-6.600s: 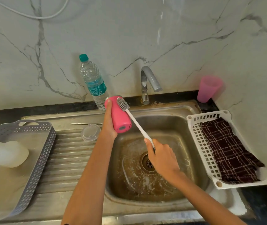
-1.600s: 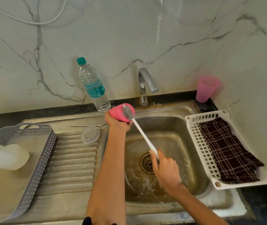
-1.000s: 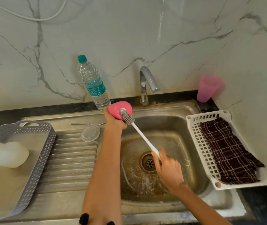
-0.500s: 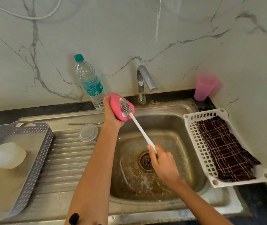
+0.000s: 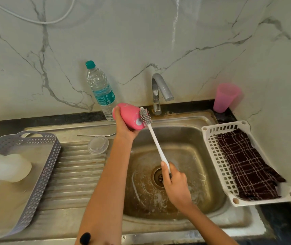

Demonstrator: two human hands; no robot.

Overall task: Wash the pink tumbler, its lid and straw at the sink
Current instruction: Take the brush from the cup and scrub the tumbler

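The left hand [image 5: 123,128] wraps around the pink tumbler [image 5: 129,115], hiding its underside. The right hand [image 5: 174,183] squeezes the brush [image 5: 151,131]; its bristles touch the tumbler. The lid [image 5: 98,145] and straw [image 5: 95,135] lie left of center.

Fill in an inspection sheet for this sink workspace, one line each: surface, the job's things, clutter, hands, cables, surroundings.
Surface: steel sink basin stained, soap streaks near the drain; ribbed drainboard to its left.
Job's things: pink tumbler held tilted above the basin; clear lid and metal straw lie on the drainboard.
Clutter: water bottle, pink cup, grey basket holding a spray bottle, white basket holding a checked cloth.
Hands: left hand grips the tumbler; right hand holds a bottle brush, bristles against the tumbler's outside.
Cables: white cable on the wall.
Surroundings: marble wall; tap shows no running water.
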